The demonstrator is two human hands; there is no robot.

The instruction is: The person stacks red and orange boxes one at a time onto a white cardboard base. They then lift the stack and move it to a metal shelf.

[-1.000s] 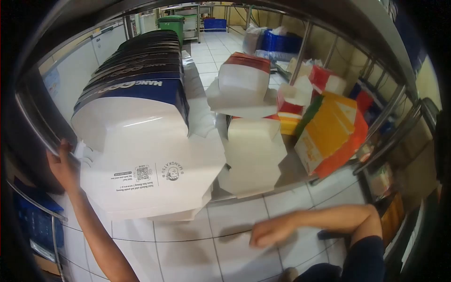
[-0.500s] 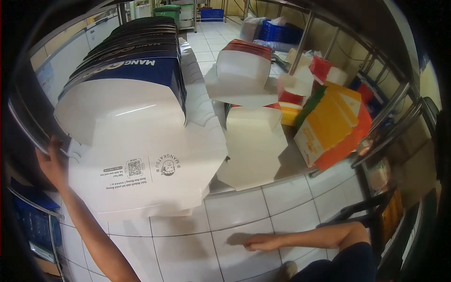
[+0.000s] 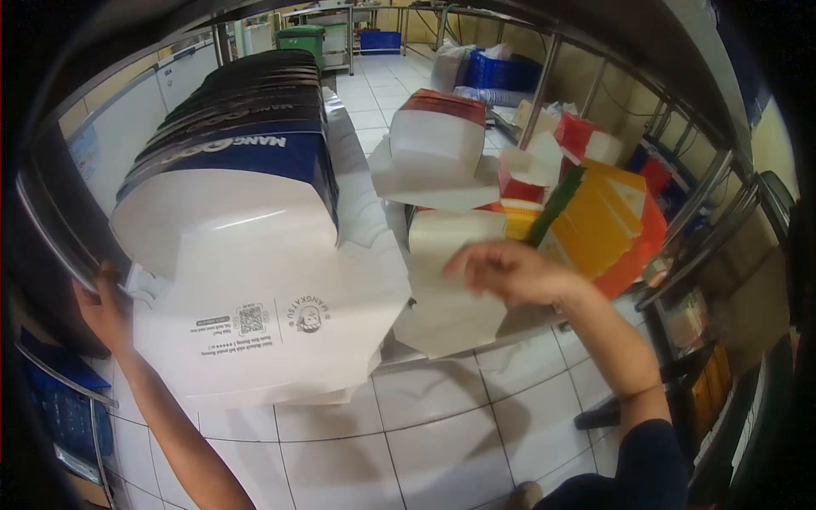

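A nested stack of dark blue printed food boxes (image 3: pixel 289 153) with white insides lies on a low metal shelf. Its nearest box has a wide white flap (image 3: pixel 255 297) printed with a logo and a code. At the stack's left edge, my left hand (image 3: pixel 104 310) is wrapped round a metal rail (image 3: pixel 55 242). My right hand (image 3: pixel 510 272), slightly blurred, hovers over a smaller cream-coloured box (image 3: pixel 442 310), its fingers bent and apart with nothing between them. Behind it sits a stack of white boxes with red-brown outsides (image 3: pixel 438 140).
A yellow and orange carton (image 3: pixel 599 221) leans at the right, near red and white boxes (image 3: pixel 527 174). Metal shelf posts (image 3: pixel 540 93) stand behind. White floor tiles (image 3: pixel 340 459) lie below; a blue crate (image 3: pixel 506 68) and a green bin (image 3: pixel 302 38) are farther back.
My right hand has risen from low over the floor to above the cream box. The left hand keeps its place at the rail. The view has shifted slightly.
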